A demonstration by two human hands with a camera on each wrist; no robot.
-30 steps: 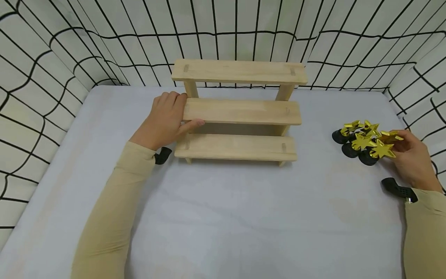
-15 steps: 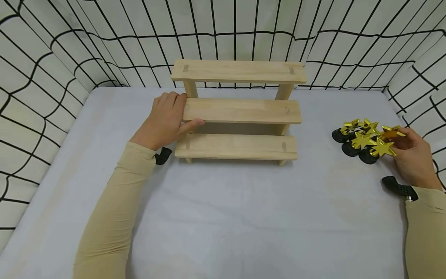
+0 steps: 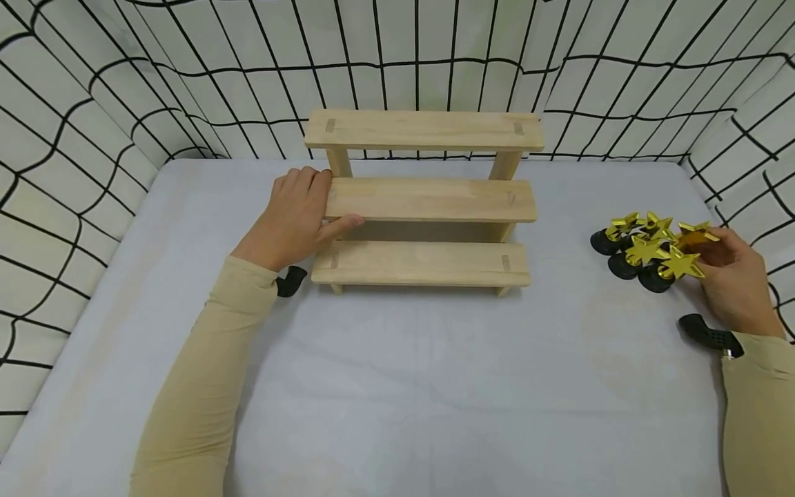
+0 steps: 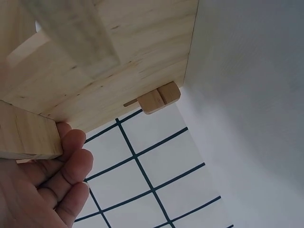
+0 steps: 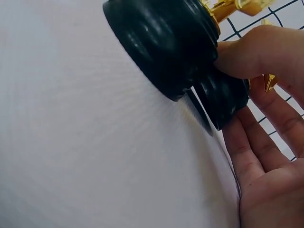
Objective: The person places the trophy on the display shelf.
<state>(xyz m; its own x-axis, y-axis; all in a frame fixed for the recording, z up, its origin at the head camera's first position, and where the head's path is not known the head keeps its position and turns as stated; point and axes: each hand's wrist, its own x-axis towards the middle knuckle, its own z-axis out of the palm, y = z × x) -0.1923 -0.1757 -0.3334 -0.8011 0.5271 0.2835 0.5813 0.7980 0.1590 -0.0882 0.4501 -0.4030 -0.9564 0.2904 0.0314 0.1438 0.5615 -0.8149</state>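
Observation:
A three-tier wooden display stand (image 3: 428,200) sits at the back middle of the table. My left hand (image 3: 297,217) grips the left end of its middle shelf, thumb along the front edge; the left wrist view shows the fingers (image 4: 73,171) curled behind the board. On the right stand several small star trophies (image 3: 646,252) with gold stars and round black bases. My right hand (image 3: 735,279) pinches the rightmost trophy (image 5: 223,95) by its black base between thumb and fingers. Another trophy's black base (image 5: 161,42) stands right beside it in the right wrist view. Part of the held trophy is hidden by the hand.
A white cloth (image 3: 428,386) covers the table. Black wire grid panels (image 3: 397,65) rise along the back and both sides; the right hand is close to the right panel. Each wrist carries a black device (image 3: 711,335).
The star of the trophy in my right hand has shifted slightly up and tilted, and that hand has risen a little. My left hand stays on the shelf; the stand has not moved.

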